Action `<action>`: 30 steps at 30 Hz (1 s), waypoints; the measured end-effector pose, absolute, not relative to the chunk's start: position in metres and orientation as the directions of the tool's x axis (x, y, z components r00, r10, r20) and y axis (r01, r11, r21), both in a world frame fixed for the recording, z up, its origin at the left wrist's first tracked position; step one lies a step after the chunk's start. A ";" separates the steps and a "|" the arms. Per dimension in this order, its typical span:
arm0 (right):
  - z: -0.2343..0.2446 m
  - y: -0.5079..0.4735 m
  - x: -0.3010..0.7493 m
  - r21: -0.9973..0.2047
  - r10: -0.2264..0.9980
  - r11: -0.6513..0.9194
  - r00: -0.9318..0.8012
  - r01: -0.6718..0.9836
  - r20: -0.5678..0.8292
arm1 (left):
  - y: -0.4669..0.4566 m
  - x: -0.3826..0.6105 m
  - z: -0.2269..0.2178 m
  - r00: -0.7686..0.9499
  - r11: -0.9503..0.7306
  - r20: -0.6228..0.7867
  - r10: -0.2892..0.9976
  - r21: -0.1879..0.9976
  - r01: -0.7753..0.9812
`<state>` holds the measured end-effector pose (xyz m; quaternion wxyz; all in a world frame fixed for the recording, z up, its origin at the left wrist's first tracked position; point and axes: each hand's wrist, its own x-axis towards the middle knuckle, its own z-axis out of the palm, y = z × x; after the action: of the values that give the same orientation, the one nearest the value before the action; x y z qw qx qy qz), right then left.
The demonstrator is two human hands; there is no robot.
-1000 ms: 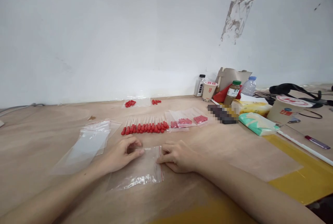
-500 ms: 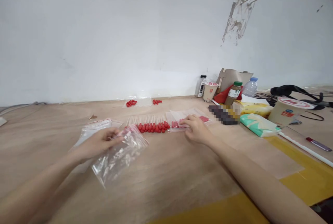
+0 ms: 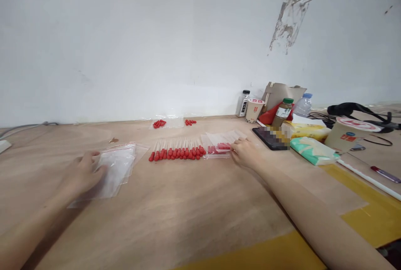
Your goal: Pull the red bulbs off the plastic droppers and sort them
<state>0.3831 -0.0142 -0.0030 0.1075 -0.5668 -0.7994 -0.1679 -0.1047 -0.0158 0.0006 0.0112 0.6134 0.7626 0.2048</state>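
Note:
My left hand (image 3: 83,174) lies flat, fingers spread, on the left edge of a stack of empty clear zip bags (image 3: 117,167) with red seal lines. A row of several thin droppers with red bulbs (image 3: 177,152) lies in the middle of the table. Just right of the row are overlapping clear bags filled with red-bulbed droppers (image 3: 219,145). My right hand (image 3: 246,153) rests at the right end of them, fingers curled onto the nearest filled bag. Further back lie a small bag of red bulbs (image 3: 159,123) and a few loose red bulbs (image 3: 190,122).
At the right stand a paper cup (image 3: 254,110), bottles (image 3: 283,112), a dark phone (image 3: 271,138), a green tissue pack (image 3: 313,149), a lidded tub (image 3: 349,134), a white rod (image 3: 369,180) and black cables (image 3: 357,109). A white wall runs behind the table.
My left hand lifted the empty bag from in front of me and laid it on the stack at the left. My right hand reached out to the filled bags.

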 end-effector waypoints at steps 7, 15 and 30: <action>-0.011 0.003 0.394 -0.616 0.761 0.295 0.210 0.730 0.614 | -0.024 -0.069 -0.011 0.258 -0.265 0.206 0.944 0.007 0.964; 0.002 0.003 0.388 -0.896 0.788 0.441 0.453 0.061 0.418 | -0.016 -0.079 -0.017 0.200 -0.201 0.178 0.963 -0.010 0.979; -0.017 -0.082 0.270 -0.907 0.905 -0.339 -0.350 -0.248 -0.243 | -0.065 0.025 0.022 0.606 -0.720 0.433 0.667 0.164 0.675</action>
<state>0.2697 -0.0822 -0.0172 0.4042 -0.4019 -0.4085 0.7128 0.0249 -0.0649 0.0215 -0.0082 0.8962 0.3744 0.2381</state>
